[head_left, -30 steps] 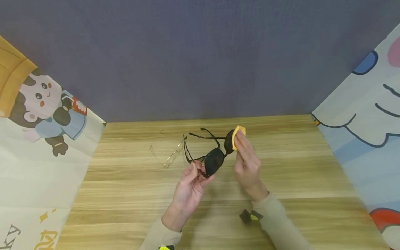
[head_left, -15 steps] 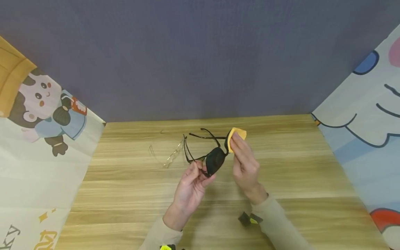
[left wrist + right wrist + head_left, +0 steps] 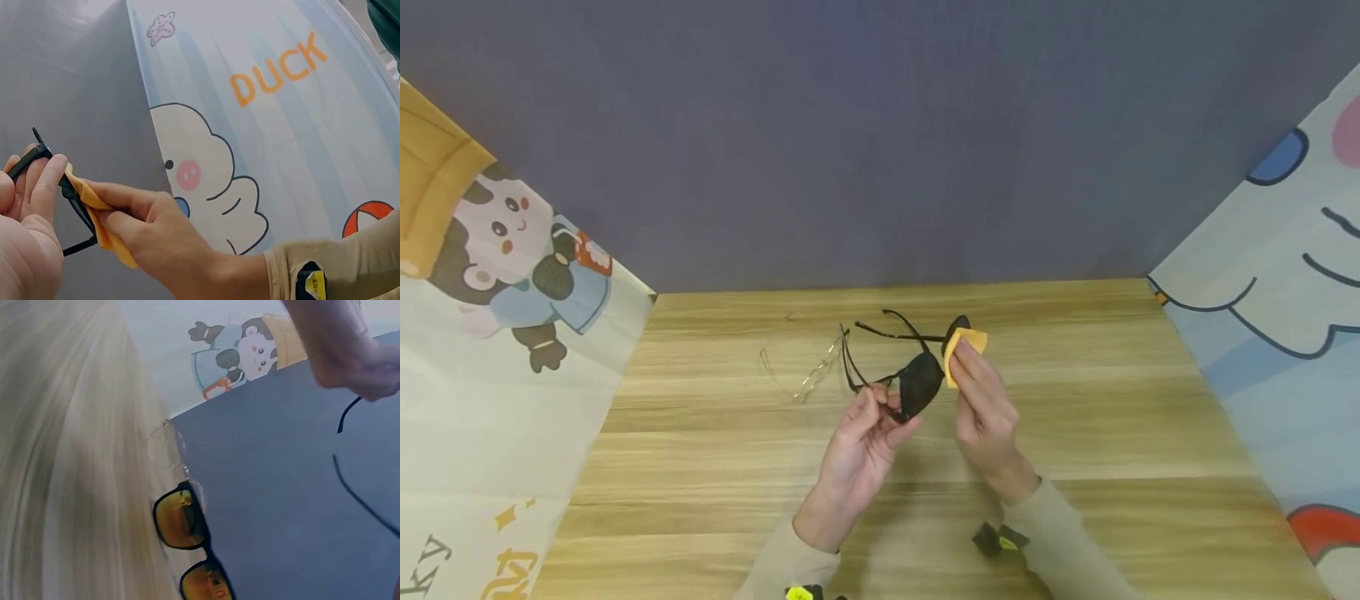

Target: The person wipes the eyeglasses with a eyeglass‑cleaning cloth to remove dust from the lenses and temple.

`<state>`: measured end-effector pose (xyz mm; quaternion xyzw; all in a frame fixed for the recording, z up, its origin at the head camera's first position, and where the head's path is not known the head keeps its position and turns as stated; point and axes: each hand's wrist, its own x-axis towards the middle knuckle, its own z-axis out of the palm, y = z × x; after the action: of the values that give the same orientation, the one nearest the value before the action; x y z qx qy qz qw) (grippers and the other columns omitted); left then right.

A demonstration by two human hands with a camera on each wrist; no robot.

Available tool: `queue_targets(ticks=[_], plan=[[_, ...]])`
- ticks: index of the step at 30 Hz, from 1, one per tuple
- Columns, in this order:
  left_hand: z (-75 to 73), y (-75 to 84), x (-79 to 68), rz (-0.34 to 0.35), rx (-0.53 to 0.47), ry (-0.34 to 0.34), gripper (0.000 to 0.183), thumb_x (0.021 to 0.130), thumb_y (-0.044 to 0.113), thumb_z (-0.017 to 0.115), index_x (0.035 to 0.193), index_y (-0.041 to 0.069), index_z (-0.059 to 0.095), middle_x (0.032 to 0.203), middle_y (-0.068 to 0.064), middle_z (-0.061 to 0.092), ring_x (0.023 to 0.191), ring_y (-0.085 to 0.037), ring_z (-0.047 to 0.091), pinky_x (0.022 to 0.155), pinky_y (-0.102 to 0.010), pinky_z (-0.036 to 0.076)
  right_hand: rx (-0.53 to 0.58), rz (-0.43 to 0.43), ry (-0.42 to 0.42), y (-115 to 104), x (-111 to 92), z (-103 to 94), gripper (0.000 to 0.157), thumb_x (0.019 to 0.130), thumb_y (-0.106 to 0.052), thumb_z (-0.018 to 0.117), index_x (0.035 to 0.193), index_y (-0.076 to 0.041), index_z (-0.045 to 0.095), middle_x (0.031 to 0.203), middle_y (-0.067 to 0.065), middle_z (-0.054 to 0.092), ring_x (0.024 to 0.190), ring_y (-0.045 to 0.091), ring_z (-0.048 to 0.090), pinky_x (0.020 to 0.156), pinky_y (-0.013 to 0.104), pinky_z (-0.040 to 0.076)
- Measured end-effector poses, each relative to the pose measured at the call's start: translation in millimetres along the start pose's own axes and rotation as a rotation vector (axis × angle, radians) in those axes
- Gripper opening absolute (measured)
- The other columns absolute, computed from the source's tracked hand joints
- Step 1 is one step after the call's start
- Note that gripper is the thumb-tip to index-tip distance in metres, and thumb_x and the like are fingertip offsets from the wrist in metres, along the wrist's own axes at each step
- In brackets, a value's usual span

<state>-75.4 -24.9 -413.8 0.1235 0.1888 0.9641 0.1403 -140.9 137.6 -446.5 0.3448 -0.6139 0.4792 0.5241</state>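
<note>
Black sunglasses (image 3: 921, 385) with dark lenses are held above the table by my left hand (image 3: 859, 446), whose thumb and fingers pinch the near end of the frame. My right hand (image 3: 988, 417) grips a yellow cloth (image 3: 972, 338) against the far lens, beside the bridge. Most of that lens is hidden by the cloth. In the left wrist view the cloth (image 3: 103, 203) lies along the frame, under the right fingers. Only the temples of the held sunglasses (image 3: 365, 503) and part of the left hand (image 3: 353, 362) show in the right wrist view.
A second pair of black-framed sunglasses (image 3: 181, 519), with orange-looking lenses, lies on the wooden table (image 3: 715, 492) behind the held pair. Left of it are thin wire-rimmed glasses (image 3: 817, 372). A grey panel (image 3: 880, 150) stands at the back, with cartoon-printed sheets (image 3: 482, 417) at both sides.
My right hand has moved the cloth left and slightly down across the far lens toward the bridge, baring the lens's upper edge. The left hand keeps its grip, with the sunglasses turning slightly.
</note>
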Motion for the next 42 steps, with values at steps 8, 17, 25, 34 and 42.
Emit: queue_targets(ticks=[8, 17, 25, 34, 42], plan=[[-1.2, 0.5, -2.8, -0.012, -0.027, 0.0, 0.028, 0.113, 0.015, 0.037, 0.101, 0.007, 0.062, 0.101, -0.004, 0.076, 0.092, -0.01, 0.076, 0.096, -0.028, 0.059, -0.005, 0.051, 0.047, 14.9, -5.1, -3.1, 0.037, 0.085, 0.022, 0.046, 0.115, 0.018, 0.068, 0.127, 0.032, 0.065, 0.13, 0.031, 0.062, 0.11, 0.04, 0.052], [-4.4, 0.4, -4.1, -0.024, 0.021, -0.035, 0.028, 0.112, 0.01, 0.038, 0.102, 0.007, 0.065, 0.103, -0.004, 0.077, 0.095, -0.011, 0.076, 0.097, -0.029, 0.059, -0.004, 0.115, 0.071, 18.4, 0.4, -5.5, 0.045, 0.082, 0.025, 0.046, 0.12, 0.014, 0.067, 0.131, 0.029, 0.065, 0.131, 0.032, 0.061, 0.111, 0.042, 0.051], [-6.8, 0.1, -4.4, -0.038, 0.063, -0.034, 0.027, 0.111, 0.008, 0.04, 0.103, 0.009, 0.066, 0.104, -0.003, 0.077, 0.096, -0.01, 0.075, 0.098, -0.029, 0.058, -0.004, 0.095, 0.071, 11.9, 3.7, -2.6, 0.045, 0.081, 0.025, 0.047, 0.119, 0.014, 0.068, 0.13, 0.028, 0.065, 0.13, 0.032, 0.062, 0.111, 0.043, 0.051], [-10.4, 1.4, -3.8, -0.059, 0.096, 0.024, 0.026, 0.111, 0.011, 0.04, 0.102, 0.01, 0.065, 0.105, -0.002, 0.075, 0.096, -0.009, 0.074, 0.099, -0.028, 0.058, -0.009, 0.079, 0.01, 1.6, -10.4, 0.2, 0.032, 0.086, 0.019, 0.05, 0.112, 0.018, 0.069, 0.129, 0.03, 0.065, 0.13, 0.032, 0.062, 0.11, 0.042, 0.052], [-19.0, 8.4, -0.8, -0.063, 0.294, 0.133, 0.024, 0.111, 0.014, 0.043, 0.098, 0.014, 0.062, 0.101, 0.002, 0.072, 0.094, -0.009, 0.071, 0.097, -0.029, 0.06, 0.065, 0.059, 0.016, 0.2, -13.3, 0.1, 0.038, 0.079, 0.023, 0.046, 0.11, 0.02, 0.068, 0.128, 0.03, 0.065, 0.129, 0.033, 0.062, 0.109, 0.041, 0.053]])
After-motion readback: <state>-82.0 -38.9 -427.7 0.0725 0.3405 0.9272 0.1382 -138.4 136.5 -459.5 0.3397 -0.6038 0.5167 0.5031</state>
